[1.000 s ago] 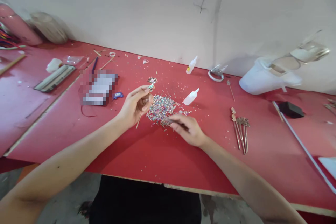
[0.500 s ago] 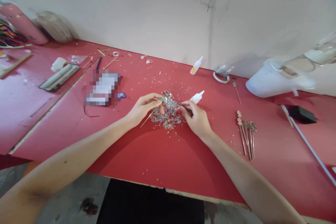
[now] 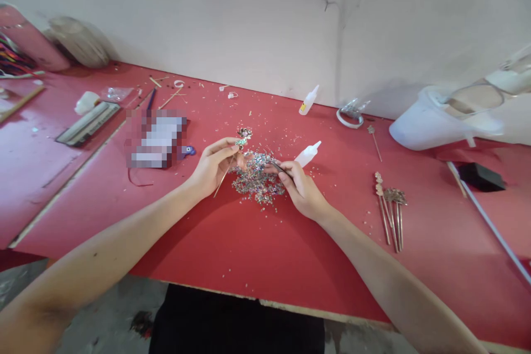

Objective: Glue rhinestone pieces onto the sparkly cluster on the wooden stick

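My left hand (image 3: 209, 168) is closed on a thin gold-coloured hair stick (image 3: 223, 181), pinched near its ornamented top. The ornament (image 3: 244, 133) rises above my fingers, with shiny stones on it. My right hand (image 3: 306, 191) grips dark, slim tweezers (image 3: 282, 168), their tip pointing left over a loose pile of small glittering rhinestones (image 3: 259, 183). The pile lies on the red table between both hands. Just behind my right hand a white glue bottle (image 3: 307, 155) lies tilted.
Several ornamented hair sticks (image 3: 394, 218) lie to the right, with a single one (image 3: 374, 142) farther back. Another glue bottle (image 3: 309, 100) stands near the wall. A white jug (image 3: 418, 121) and black block (image 3: 482, 177) are at right, a blurred-out flat object (image 3: 153, 141) at left.
My left hand has moved left with the hair stick, whose ornament now stands clear of the rhinestones. My right hand has shifted slightly left, bringing the tweezers farther over the pile.
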A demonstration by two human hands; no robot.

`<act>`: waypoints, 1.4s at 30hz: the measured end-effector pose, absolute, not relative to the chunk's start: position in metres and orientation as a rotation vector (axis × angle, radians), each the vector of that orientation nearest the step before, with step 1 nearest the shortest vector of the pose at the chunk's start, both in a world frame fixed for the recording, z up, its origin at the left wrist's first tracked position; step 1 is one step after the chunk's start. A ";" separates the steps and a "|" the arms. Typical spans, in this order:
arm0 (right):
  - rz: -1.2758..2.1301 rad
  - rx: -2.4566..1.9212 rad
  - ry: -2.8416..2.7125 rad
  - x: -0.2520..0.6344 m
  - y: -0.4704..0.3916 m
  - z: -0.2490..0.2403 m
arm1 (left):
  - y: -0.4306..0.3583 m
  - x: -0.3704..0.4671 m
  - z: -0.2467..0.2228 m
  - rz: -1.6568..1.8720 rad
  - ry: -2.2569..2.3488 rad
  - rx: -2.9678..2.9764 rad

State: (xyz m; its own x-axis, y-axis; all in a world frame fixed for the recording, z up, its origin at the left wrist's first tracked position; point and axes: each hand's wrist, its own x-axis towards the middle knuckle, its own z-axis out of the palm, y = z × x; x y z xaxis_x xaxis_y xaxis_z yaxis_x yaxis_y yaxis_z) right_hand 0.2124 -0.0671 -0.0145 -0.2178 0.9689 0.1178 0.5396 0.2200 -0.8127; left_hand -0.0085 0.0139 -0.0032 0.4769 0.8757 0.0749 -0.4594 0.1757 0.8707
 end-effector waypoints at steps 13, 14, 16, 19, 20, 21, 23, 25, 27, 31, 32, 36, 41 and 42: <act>2.097 -0.821 -1.396 0.196 -0.092 0.012 | 0.018 -0.008 -0.005 0.966 0.588 0.973; 2.035 -0.854 -1.400 0.195 -0.091 0.011 | 0.019 -0.008 -0.006 0.971 0.591 0.967; 1.844 -0.921 -1.410 0.195 -0.087 0.004 | 0.019 -0.008 -0.006 0.977 0.595 0.962; 1.657 -0.976 -1.406 0.197 -0.077 -0.005 | 0.019 -0.008 -0.006 0.968 0.584 0.973; 1.607 -0.992 -1.415 0.198 -0.074 -0.007 | 0.018 -0.008 -0.006 0.963 0.581 0.977; 1.541 -1.010 -1.424 0.198 -0.071 -0.009 | 0.018 -0.008 -0.005 0.958 0.582 0.979; 1.364 -1.095 -1.450 0.199 -0.068 -0.009 | 0.017 -0.008 -0.004 0.947 0.595 0.981; 1.150 -1.205 -1.454 0.199 -0.066 -0.009 | 0.017 -0.008 -0.004 0.935 0.601 0.986; 0.995 -1.261 -1.412 0.200 -0.067 -0.010 | 0.017 -0.008 -0.004 0.917 0.593 0.989; 0.861 -1.319 -1.327 0.207 -0.070 -0.013 | 0.016 -0.008 -0.003 0.865 0.560 0.985; 0.815 -1.364 -1.352 0.209 -0.070 -0.014 | 0.016 -0.008 -0.002 0.854 0.551 0.981; 0.625 -1.518 -1.612 0.215 -0.069 -0.016 | 0.015 -0.009 -0.001 0.834 0.537 0.960; 0.649 -1.494 -1.687 0.213 -0.071 -0.017 | 0.013 -0.010 -0.001 0.729 0.474 0.931; 0.659 -1.492 -1.688 0.213 -0.072 -0.017 | 0.012 -0.010 -0.001 0.714 0.464 0.939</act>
State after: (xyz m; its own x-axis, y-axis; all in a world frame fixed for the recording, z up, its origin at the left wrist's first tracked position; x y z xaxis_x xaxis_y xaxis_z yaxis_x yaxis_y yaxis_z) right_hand 0.2132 -0.0715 -0.0166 -0.0132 0.9777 0.2095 0.5772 0.1785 -0.7969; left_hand -0.0095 0.0125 -0.0014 0.6838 0.7275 -0.0568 -0.3474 0.3930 0.8514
